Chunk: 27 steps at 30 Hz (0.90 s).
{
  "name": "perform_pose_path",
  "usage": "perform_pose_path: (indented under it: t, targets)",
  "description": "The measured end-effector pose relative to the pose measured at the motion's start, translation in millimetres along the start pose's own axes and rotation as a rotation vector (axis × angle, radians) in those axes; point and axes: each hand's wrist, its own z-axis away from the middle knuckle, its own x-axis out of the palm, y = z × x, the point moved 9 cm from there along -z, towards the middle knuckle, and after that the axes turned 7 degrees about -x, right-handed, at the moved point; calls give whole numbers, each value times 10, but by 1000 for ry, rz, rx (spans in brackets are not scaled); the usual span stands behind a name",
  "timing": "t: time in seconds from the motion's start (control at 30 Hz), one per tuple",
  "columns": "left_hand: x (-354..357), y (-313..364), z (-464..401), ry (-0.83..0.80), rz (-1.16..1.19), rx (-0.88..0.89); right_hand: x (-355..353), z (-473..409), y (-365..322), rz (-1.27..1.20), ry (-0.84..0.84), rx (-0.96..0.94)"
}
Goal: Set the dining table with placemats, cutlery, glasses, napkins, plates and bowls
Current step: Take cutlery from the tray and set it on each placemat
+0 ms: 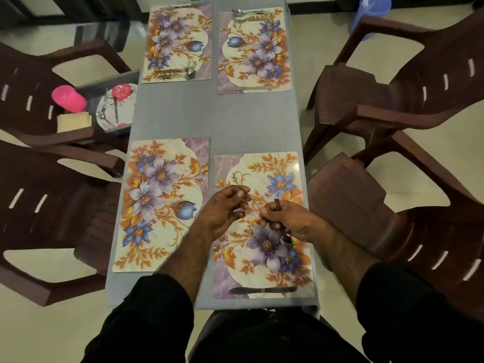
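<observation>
I count four floral placemats down on the grey table [209, 113]; the two at the top of the frame carry cutlery, the lower right placemat [264, 226] has only a knife [262, 290] at its near edge, and the lower left placemat [162, 203] is bare. My left hand [222, 212] and right hand [286, 222] hover over the lower right mat, each pinching a thin piece of cutlery I can't identify; plates [117, 106], a pink cup [68, 98] and napkins [74, 121] wait on the chair at upper left, so I judge most remains.
</observation>
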Motion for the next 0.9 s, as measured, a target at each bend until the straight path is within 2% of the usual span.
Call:
perform_pose_path:
  t: [0.07,0.1,0.17,0.23,0.37,0.47,0.63,0.9]
  targets:
    - [-88,78,-58,0,-4,-32,-275,-147,-67,-17,152,-80]
    - [-160,126,-108,40,-22,-38,-427,-222,-121,57,228,-135]
    - [-354,249,-239,214,-169,-28,-653,-396,-219,275,303,-207]
    - [-560,365,-428,375,-329,9,-812,-573,-325,445,352,-226]
    - [-708,564,-814,542,-679,146,-1024,-802,-644,730,477,-263]
    - [-689,617,-1001,621,-760,153,-1167,-922,-637,928,587,-192]
    - [-831,539,-1178,715,-691,33,-1338,-977,-502,792,679,-146]
    - [-898,579,-1200,792,-709,-35,-1408,-1085,-494,793,694,-90]
